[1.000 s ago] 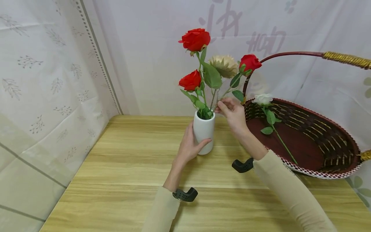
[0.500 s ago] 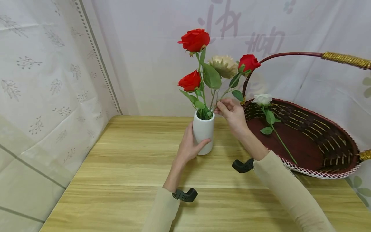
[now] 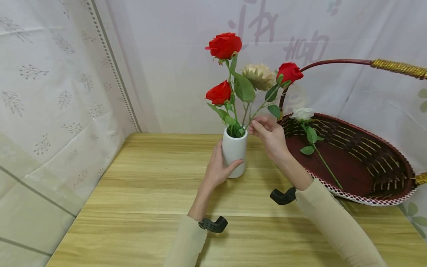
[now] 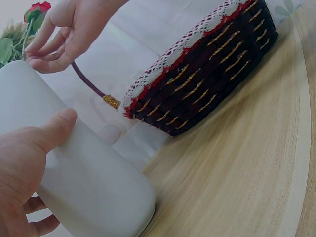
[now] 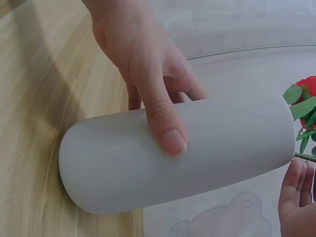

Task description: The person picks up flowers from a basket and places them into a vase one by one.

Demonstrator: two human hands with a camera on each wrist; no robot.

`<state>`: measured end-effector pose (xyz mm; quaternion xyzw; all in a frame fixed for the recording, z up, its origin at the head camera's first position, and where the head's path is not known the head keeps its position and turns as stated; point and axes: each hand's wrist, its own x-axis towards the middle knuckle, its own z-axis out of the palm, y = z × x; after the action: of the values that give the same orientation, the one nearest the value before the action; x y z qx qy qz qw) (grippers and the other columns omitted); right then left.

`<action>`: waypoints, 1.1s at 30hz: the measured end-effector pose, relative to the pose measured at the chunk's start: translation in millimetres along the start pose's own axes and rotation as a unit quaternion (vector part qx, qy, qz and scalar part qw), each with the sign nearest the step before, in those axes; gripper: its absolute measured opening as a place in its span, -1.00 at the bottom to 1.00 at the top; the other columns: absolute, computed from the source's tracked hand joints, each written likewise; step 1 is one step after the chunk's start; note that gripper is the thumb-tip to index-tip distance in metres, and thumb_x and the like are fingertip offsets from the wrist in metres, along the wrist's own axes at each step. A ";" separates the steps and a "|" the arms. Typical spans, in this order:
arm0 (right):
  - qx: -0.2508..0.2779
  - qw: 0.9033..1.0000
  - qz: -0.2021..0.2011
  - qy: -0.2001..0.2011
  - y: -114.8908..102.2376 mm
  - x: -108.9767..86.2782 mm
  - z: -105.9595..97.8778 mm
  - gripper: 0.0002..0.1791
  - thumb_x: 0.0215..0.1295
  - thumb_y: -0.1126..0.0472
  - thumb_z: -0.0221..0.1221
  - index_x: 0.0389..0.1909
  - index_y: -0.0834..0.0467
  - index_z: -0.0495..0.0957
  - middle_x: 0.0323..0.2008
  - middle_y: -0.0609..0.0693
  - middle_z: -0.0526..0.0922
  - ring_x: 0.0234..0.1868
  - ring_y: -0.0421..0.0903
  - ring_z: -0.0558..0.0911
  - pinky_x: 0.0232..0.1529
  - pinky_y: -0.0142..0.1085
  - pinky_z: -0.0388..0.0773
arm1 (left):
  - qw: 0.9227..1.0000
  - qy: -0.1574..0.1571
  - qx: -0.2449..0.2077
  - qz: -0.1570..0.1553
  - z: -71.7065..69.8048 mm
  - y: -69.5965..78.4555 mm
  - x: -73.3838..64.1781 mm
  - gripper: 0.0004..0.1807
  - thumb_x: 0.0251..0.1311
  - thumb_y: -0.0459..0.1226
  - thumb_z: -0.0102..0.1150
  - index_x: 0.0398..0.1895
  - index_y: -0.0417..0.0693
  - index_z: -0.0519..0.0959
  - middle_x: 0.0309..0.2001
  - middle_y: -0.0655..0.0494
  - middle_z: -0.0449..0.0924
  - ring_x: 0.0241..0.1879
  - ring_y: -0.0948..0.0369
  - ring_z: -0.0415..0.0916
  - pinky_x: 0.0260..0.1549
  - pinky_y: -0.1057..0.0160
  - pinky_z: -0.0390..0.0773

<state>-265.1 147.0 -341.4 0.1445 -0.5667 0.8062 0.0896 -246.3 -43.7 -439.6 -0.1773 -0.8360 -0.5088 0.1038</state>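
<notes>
A white cylindrical vase point(image 3: 234, 150) stands upright on the wooden table. My left hand point(image 3: 218, 167) grips its side, and the left wrist view shows the thumb lying across the vase wall. Out of the vase rise a tall red rose point(image 3: 224, 46), a lower red rose point(image 3: 219, 92) and a cream flower point(image 3: 259, 77). On the right leans another red rose point(image 3: 289, 73), its stem running down into the vase mouth. Fingertips of my right hand point(image 3: 271, 139) pinch that stem just above the rim. In the right wrist view, those fingers point(image 5: 294, 185) are right at the vase's rim.
To the right is a dark woven basket point(image 3: 397, 163) with a lace-trimmed rim and a tall handle point(image 3: 340, 61). A white rose point(image 3: 302, 114) lies inside it, stem toward the front. A printed curtain point(image 3: 173, 66) hangs behind the wooden table point(image 3: 150, 178).
My right hand and forearm have shifted slightly to the right, and the right-hand red rose has tilted a little the same way. The left hand and vase have kept their place.
</notes>
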 end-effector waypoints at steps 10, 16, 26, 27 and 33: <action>-0.001 1.000 0.027 0.002 -6.2 -11.6 -4.4 -0.87 0.45 0.36 0.16 -0.22 0.09 0.63 -0.30 -0.01 0.68 -0.23 -0.12 0.67 -0.09 -0.31 0.64 | 1.000 0.004 0.003 0.002 0.6 -0.5 -0.4 0.05 0.17 0.03 0.44 0.58 -0.02 0.00 0.39 -0.06 0.24 0.29 0.05 0.33 0.24 -0.06 0.40; 0.011 0.999 0.029 -0.009 -11.0 -17.2 -10.7 -0.89 0.44 0.35 0.17 -0.19 0.11 0.64 -0.30 0.01 0.70 -0.24 -0.10 0.69 -0.09 -0.28 0.65 | 1.000 0.004 0.005 0.003 0.4 -0.4 -0.1 0.06 0.17 0.04 0.44 0.58 -0.02 0.00 0.40 -0.06 0.24 0.29 0.05 0.33 0.23 -0.05 0.40; -0.045 0.998 0.037 -0.028 -22.5 -24.5 -30.5 -0.83 0.46 0.30 0.18 -0.01 0.25 0.52 -0.23 0.03 0.69 -0.20 -0.08 0.70 -0.03 -0.28 0.64 | 1.000 0.005 0.002 0.002 -0.1 0.3 -0.6 0.07 0.17 0.05 0.44 0.58 -0.02 0.00 0.41 -0.05 0.24 0.29 0.05 0.33 0.24 -0.05 0.40; -0.047 0.998 0.038 -0.029 -23.7 -24.8 -32.9 -0.82 0.46 0.30 0.18 -0.01 0.26 0.52 -0.22 0.03 0.69 -0.20 -0.08 0.70 -0.04 -0.28 0.64 | 1.000 0.005 0.003 0.001 -0.1 0.0 -0.6 0.07 0.17 0.05 0.44 0.58 -0.02 0.00 0.41 -0.05 0.24 0.29 0.05 0.33 0.24 -0.05 0.40; -0.052 0.998 0.026 -0.033 -31.5 -23.9 -47.6 -0.80 0.45 0.32 0.18 -0.01 0.34 0.52 -0.23 0.05 0.70 -0.23 -0.08 0.69 -0.13 -0.32 0.66 | 1.000 0.004 0.006 0.003 0.4 -1.4 -0.4 0.07 0.17 0.07 0.43 0.58 -0.01 0.00 0.41 -0.04 0.24 0.29 0.06 0.32 0.24 -0.04 0.40</action>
<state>-239.1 203.0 -336.4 0.1509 -0.6139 0.7727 0.0570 -246.5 -44.0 -441.0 -0.1774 -0.8381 -0.5040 0.1095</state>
